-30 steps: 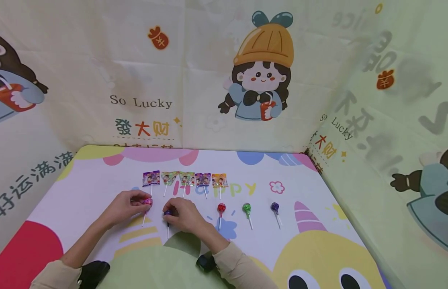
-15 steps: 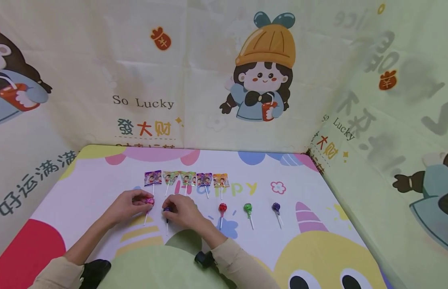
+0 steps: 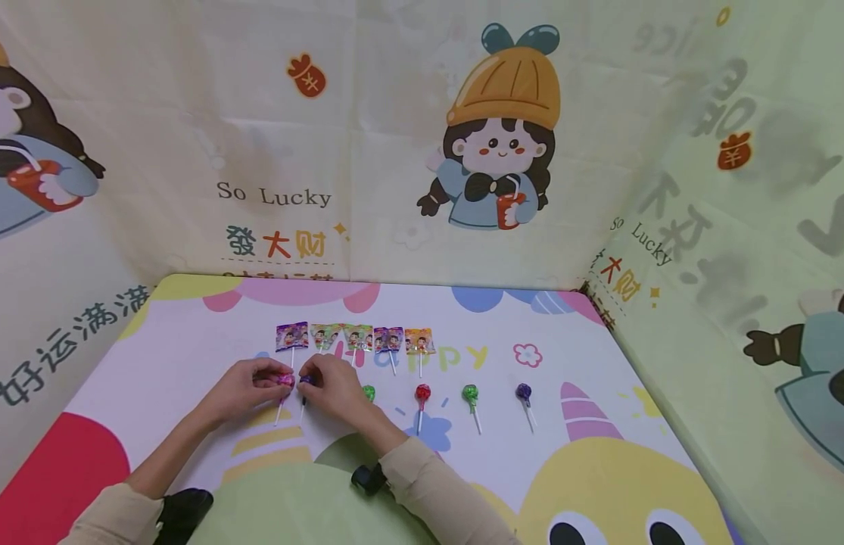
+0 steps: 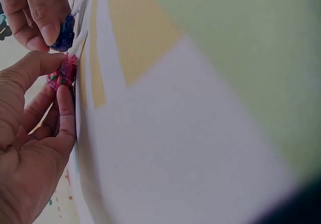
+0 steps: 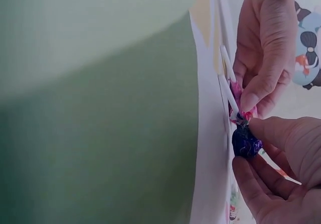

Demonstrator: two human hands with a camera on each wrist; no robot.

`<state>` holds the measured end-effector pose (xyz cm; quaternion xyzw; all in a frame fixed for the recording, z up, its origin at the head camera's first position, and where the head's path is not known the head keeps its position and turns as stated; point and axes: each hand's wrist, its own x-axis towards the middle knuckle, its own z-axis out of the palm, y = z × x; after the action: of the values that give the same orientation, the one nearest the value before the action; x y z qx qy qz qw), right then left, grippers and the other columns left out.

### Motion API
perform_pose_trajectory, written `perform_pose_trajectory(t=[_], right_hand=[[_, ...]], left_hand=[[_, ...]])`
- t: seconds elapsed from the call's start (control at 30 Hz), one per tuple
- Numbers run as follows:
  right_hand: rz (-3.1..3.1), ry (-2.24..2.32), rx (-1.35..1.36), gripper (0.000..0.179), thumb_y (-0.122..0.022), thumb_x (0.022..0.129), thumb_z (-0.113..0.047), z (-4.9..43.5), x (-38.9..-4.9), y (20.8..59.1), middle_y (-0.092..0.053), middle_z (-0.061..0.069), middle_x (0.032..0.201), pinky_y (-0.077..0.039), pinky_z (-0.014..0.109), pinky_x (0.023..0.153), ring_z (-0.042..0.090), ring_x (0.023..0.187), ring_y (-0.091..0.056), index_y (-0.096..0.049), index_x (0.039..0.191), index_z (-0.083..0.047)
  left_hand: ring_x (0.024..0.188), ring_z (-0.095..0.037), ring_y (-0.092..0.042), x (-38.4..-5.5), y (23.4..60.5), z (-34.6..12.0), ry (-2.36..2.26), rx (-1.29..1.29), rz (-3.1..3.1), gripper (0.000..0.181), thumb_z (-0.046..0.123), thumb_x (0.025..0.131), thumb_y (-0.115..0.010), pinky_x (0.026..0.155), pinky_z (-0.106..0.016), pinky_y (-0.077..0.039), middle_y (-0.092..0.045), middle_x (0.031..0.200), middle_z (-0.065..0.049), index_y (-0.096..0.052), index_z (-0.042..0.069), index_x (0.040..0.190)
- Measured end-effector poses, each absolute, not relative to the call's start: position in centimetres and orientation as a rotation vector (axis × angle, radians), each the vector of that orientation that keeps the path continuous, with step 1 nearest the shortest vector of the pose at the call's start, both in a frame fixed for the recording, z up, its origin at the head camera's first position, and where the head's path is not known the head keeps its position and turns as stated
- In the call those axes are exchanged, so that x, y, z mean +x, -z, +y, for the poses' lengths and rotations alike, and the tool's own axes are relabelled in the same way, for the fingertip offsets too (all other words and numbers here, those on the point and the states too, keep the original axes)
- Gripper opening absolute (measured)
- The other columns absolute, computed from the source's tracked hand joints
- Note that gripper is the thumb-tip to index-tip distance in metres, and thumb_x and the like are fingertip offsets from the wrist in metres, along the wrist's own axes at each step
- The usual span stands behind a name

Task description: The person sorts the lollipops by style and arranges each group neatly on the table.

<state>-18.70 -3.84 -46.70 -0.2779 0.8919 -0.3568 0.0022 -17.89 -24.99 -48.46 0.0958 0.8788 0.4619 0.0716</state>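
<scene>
On the left part of the table, my left hand (image 3: pixel 247 390) pinches a pink lollipop (image 4: pixel 65 74) by its wrapped head, between thumb and fingers. Close on its right, my right hand (image 3: pixel 338 387) pinches a dark purple lollipop (image 5: pixel 246 142) the same way. Both white sticks point toward me, and the two heads sit nearly side by side. Just right of the right hand a green lollipop (image 3: pixel 370 393) shows only its head; the forearm hides the rest. A red lollipop (image 3: pixel 423 394), another green lollipop (image 3: pixel 470 393) and another purple lollipop (image 3: pixel 524 393) lie spaced out farther right.
Behind the hands, several flat-packaged lollipops (image 3: pixel 358 337) form a row, their sticks toward me. The tabletop (image 3: pixel 490 469) carries a printed cartoon pattern. Printed cloth walls (image 3: pixel 387 151) enclose it at the back and sides.
My right hand has shifted left with the purple lollipop, bringing it beside the pink one and uncovering the green head. The left hand stays nearly in place; the head view has drifted slightly.
</scene>
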Motion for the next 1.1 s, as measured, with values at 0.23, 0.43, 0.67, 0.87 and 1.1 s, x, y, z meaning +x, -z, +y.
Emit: perform_pose_trajectory(t=[0.23,0.43,0.67,0.87,1.1], right_hand=[[2.81,1.086,-0.822,0.013,-0.076,0.093,-0.017,-4.3,-18.9,46.7,-0.061,-0.004,0.085,-0.039,0.012,0.068,0.001,0.075,-0.046,-0.071,0.104,-0.011],[2.845,1.044,-0.805,0.015,-0.077,0.093,-0.02,-4.4,-18.9,46.7,-0.057,-0.006,0.083,-0.038,0.013,0.067,0.002,0.075,-0.045,-0.07,0.105,-0.012],[2.888,1.047,-0.732,0.019,-0.08,0.09,-0.024,-4.1,-18.9,46.4,-0.063,-0.004,0.088,-0.039,0.014,0.069,0.002,0.077,-0.046,-0.073,0.104,-0.013],[2.876,1.134,-0.755,0.019,-0.079,0.091,-0.023,-3.2,-18.6,45.8,-0.07,0.003,0.096,-0.042,0.015,0.072,0.009,0.083,-0.054,-0.072,0.104,-0.011],[2.838,1.214,-0.724,0.021,-0.079,0.092,-0.024,-1.8,-17.7,45.1,-0.071,0.004,0.105,-0.049,0.017,0.08,0.011,0.093,-0.063,-0.072,0.107,-0.012]], left_hand=[[0.091,-0.02,-0.065,-17.9,48.4,-25.0,-1.377,0.278,2.638,0.038,0.017,0.091,-0.079,0.074,-0.021,-0.057,-0.07,0.106,-0.01,-0.067,-0.005,0.119],[0.092,-0.02,-0.066,-17.9,48.3,-25.0,-1.383,0.286,2.635,0.036,0.016,0.091,-0.079,0.075,-0.021,-0.057,-0.07,0.107,-0.011,-0.068,-0.005,0.118],[0.092,-0.019,-0.066,-17.9,48.3,-25.0,-1.376,0.28,2.634,0.037,0.017,0.091,-0.079,0.075,-0.021,-0.056,-0.07,0.106,-0.01,-0.068,-0.004,0.119],[0.091,-0.02,-0.065,-17.9,48.2,-25.0,-1.37,0.274,2.639,0.037,0.018,0.09,-0.08,0.075,-0.021,-0.056,-0.07,0.105,-0.009,-0.068,-0.003,0.118],[0.091,-0.02,-0.065,-17.7,48.0,-24.9,-1.373,0.278,2.644,0.035,0.015,0.09,-0.079,0.074,-0.021,-0.056,-0.07,0.104,-0.009,-0.069,-0.004,0.118]])
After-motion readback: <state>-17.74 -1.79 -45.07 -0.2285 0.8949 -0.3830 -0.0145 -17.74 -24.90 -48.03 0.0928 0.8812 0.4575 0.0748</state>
